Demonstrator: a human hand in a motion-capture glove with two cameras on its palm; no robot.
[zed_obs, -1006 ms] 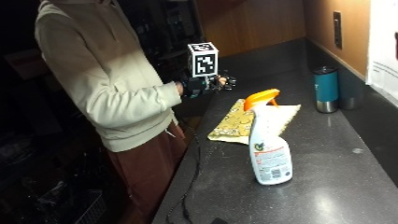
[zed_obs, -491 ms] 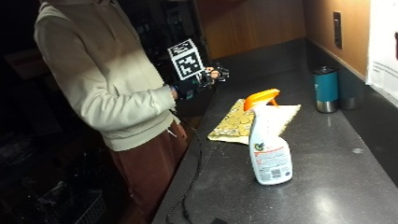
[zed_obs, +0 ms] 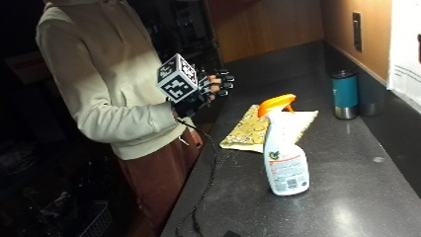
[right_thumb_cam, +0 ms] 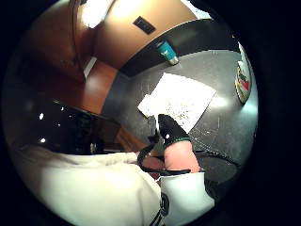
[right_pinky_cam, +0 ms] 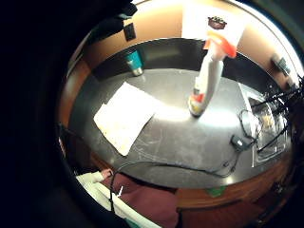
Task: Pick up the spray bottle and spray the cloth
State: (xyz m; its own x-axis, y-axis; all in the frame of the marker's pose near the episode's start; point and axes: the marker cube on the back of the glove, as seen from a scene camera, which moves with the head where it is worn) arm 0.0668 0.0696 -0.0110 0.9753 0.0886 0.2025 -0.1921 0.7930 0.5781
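Note:
A white spray bottle (zed_obs: pixel 285 160) with an orange trigger stands upright on the dark counter (zed_obs: pixel 349 207); it also shows in the little finger side palm view as the spray bottle (right_pinky_cam: pixel 207 78). Behind it lies a yellowish patterned cloth (zed_obs: pixel 253 129), spread flat near the counter's left edge, the same cloth (right_pinky_cam: pixel 125 117) (right_thumb_cam: pixel 179 100) in both palm views. My gloved right hand (zed_obs: pixel 216 86) hangs in the air in front of the person's chest, left of the cloth and well short of the bottle. Its fingers are relaxed and hold nothing.
A teal tumbler (zed_obs: pixel 344 94) stands by the back wall beyond the cloth. A black cable (zed_obs: pixel 208 183) runs along the counter's near left edge. A sink (right_pinky_cam: pixel 268 128) and a small black device (right_pinky_cam: pixel 236 142) lie past the bottle.
The gloved hand has turned at the wrist and shifted slightly while staying in the air by the counter's edge. Bottle and cloth have not moved.

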